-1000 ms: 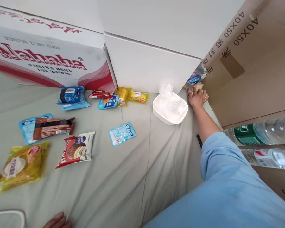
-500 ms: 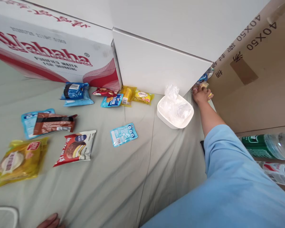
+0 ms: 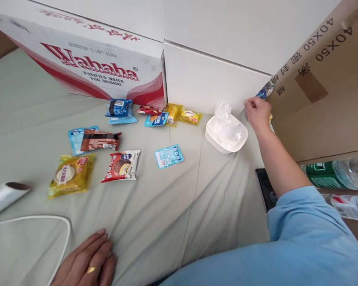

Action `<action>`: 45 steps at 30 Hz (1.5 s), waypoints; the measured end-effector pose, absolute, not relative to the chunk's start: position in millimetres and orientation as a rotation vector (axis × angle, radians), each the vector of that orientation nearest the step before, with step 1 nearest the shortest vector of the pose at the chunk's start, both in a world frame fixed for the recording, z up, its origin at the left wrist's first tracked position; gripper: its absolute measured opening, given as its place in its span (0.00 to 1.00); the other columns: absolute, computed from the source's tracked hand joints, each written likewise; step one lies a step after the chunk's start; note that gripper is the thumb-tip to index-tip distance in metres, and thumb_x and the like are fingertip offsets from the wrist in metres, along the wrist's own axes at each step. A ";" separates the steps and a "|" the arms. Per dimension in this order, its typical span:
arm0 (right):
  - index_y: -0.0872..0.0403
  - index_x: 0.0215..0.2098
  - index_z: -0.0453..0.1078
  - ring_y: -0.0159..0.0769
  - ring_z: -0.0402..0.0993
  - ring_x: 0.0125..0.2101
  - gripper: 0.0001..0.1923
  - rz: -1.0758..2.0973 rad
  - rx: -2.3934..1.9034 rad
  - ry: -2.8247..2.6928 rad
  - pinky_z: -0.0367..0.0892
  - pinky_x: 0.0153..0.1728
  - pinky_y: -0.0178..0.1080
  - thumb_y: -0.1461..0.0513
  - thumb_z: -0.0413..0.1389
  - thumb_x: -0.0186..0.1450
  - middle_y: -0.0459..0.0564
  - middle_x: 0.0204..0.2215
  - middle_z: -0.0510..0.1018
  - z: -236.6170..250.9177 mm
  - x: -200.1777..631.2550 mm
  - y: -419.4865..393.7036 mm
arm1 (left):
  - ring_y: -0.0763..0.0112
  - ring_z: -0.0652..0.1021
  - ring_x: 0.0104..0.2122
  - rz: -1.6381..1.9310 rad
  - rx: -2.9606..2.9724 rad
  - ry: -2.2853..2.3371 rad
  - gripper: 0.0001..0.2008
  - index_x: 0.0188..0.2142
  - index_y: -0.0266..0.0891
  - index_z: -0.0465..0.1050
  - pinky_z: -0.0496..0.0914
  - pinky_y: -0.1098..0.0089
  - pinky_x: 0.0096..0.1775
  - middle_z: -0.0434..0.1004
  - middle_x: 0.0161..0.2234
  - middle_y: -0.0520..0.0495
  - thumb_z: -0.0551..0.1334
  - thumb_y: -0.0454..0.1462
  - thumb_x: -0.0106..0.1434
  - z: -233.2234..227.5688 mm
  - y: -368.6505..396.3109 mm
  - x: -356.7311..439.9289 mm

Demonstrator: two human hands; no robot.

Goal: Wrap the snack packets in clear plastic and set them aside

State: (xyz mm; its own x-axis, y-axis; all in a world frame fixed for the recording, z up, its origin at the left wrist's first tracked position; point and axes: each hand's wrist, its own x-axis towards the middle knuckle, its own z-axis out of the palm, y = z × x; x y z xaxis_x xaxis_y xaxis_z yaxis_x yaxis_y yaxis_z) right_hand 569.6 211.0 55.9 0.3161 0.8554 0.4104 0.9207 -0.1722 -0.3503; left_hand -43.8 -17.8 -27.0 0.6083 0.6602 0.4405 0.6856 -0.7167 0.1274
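My right hand [image 3: 258,113] reaches into the corner between the white panel [image 3: 209,79] and the cardboard box [image 3: 319,115]. Its fingers are bent and pressed together; whatever is in them is hidden. Just beyond it a blue packet [image 3: 261,93] shows in the gap, and a bit of yellow wrapper peeks out at its right. Left of that hand stands a white plastic tub [image 3: 223,147] with crumpled clear plastic [image 3: 228,133] inside. My left hand [image 3: 88,260], with a gold ring, rests palm down on the sheet, holding nothing, its fingers extended and slightly bent.
Several snack packets lie on the sheet, among them a red-and-white one [image 3: 121,167], a yellow one [image 3: 71,176], a brown one [image 3: 100,140] and a light blue one [image 3: 169,156]. A Wahaha carton [image 3: 107,59], a cable [image 3: 67,238], a tube [image 3: 8,196] and bottles [image 3: 331,174] surround them.
My right hand has drawn up slightly and its fingers have bunched together. My view has shifted left, bringing more of my left hand, the cable and the tube into sight.
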 end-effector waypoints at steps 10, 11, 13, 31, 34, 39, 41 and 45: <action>0.52 0.42 0.80 0.48 0.77 0.42 0.13 -0.176 -2.460 -1.500 0.70 0.44 0.45 0.63 0.54 0.65 0.57 0.42 0.83 73.2 488.9 222.3 | 0.53 0.81 0.51 -0.846 -2.702 -1.273 0.09 0.45 0.37 0.72 0.78 0.55 0.51 0.79 0.43 0.39 0.63 0.27 0.66 -16.3 -26.1 -29.3; 0.52 0.41 0.79 0.49 0.77 0.42 0.13 -0.217 -2.457 -1.464 0.70 0.45 0.46 0.63 0.53 0.65 0.57 0.41 0.83 75.4 488.8 218.5 | 0.55 0.81 0.50 -0.891 -2.697 -1.312 0.10 0.45 0.37 0.72 0.78 0.56 0.51 0.80 0.43 0.40 0.62 0.27 0.66 -17.6 -27.5 -29.7; 0.53 0.43 0.78 0.51 0.76 0.43 0.13 -0.257 -2.446 -1.443 0.69 0.46 0.48 0.61 0.53 0.67 0.59 0.42 0.82 77.3 488.2 213.0 | 0.59 0.82 0.48 -1.027 -2.684 -1.425 0.10 0.45 0.39 0.73 0.78 0.58 0.50 0.80 0.42 0.41 0.62 0.27 0.66 -17.8 -31.2 -28.0; 0.54 0.52 0.75 0.48 0.71 0.52 0.20 -0.433 -2.359 -1.329 0.67 0.51 0.47 0.65 0.45 0.69 0.60 0.54 0.75 66.1 456.7 202.2 | 0.69 0.78 0.33 -1.857 -3.279 -1.538 0.07 0.35 0.41 0.76 0.72 0.68 0.38 0.79 0.35 0.47 0.59 0.31 0.63 28.9 46.2 109.4; 0.53 0.61 0.71 0.46 0.72 0.52 0.24 -0.296 -2.391 -1.480 0.67 0.53 0.45 0.66 0.50 0.67 0.59 0.59 0.72 65.1 455.6 210.1 | 0.70 0.78 0.33 -1.919 -3.219 -1.907 0.06 0.32 0.41 0.76 0.71 0.69 0.38 0.80 0.35 0.49 0.61 0.29 0.58 8.1 71.2 119.7; 0.56 0.45 0.78 0.50 0.75 0.47 0.16 -0.183 -2.496 -1.541 0.68 0.50 0.46 0.68 0.52 0.64 0.61 0.45 0.81 71.0 459.9 225.2 | 0.71 0.75 0.28 -2.029 -3.101 -2.137 0.04 0.33 0.40 0.76 0.68 0.71 0.34 0.78 0.29 0.51 0.62 0.33 0.59 -18.0 87.0 111.6; 0.57 0.43 0.78 0.51 0.75 0.48 0.16 -0.229 -2.509 -1.524 0.68 0.51 0.48 0.67 0.50 0.65 0.62 0.44 0.81 79.9 459.5 219.3 | 0.72 0.74 0.27 -2.089 -3.106 -2.166 0.05 0.34 0.40 0.76 0.68 0.71 0.33 0.77 0.28 0.52 0.62 0.35 0.59 -22.7 88.6 107.5; 0.56 0.45 0.75 0.48 0.75 0.48 0.16 -0.421 -2.334 -1.386 0.67 0.53 0.48 0.64 0.47 0.68 0.63 0.50 0.78 102.3 446.1 178.3 | 0.72 0.75 0.28 -2.219 -3.119 -2.179 0.06 0.34 0.39 0.76 0.68 0.71 0.33 0.77 0.28 0.52 0.63 0.38 0.60 -26.1 89.2 105.3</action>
State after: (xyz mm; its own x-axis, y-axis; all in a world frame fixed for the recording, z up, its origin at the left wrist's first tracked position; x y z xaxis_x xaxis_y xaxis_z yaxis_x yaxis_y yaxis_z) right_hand 446.1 178.3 102.3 0.4653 0.7652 0.4448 0.8833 -0.4336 -0.1782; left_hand 105.3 89.2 -26.1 0.3505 0.9365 -0.0065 -0.0235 0.0157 0.9996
